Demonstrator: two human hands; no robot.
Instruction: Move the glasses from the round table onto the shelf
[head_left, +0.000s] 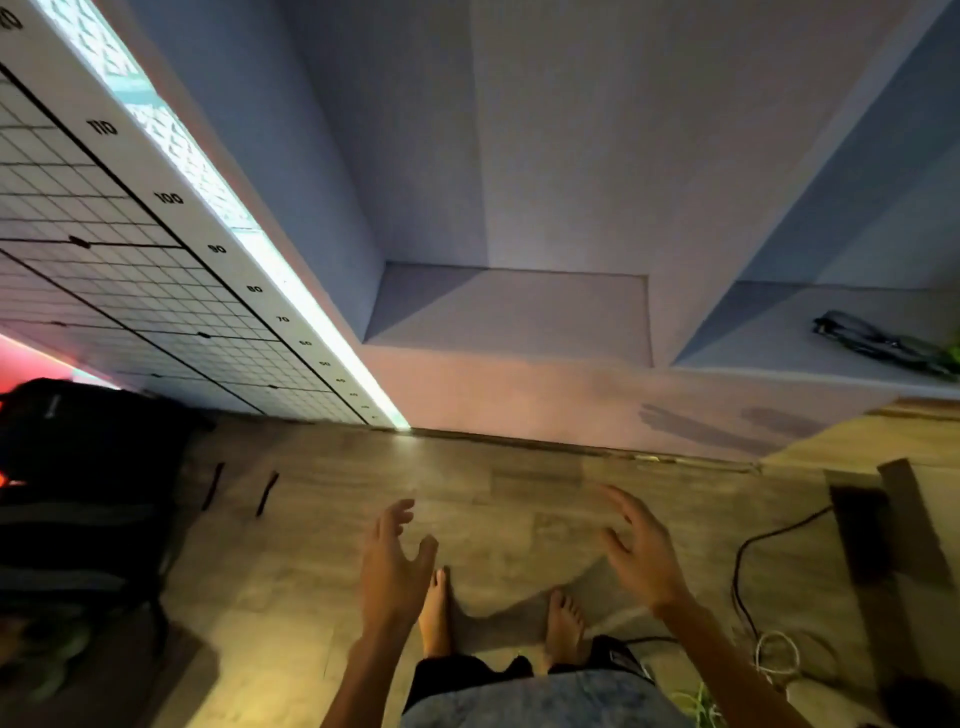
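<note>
2 empty, spread: L hand (395, 566), R hand (640, 553); glasses (875, 339) well apart, on shelf (769, 332).

left wall niche (511, 312) lies open; glasses (883, 343) occupy the right niche (779, 332).

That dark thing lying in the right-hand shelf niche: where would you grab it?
Probably across its narrow middle, with the right hand coming in from the open front of the shelf niche: the dark object lies flat and long, running left to right. Too blurred to pick out finer parts.
</note>
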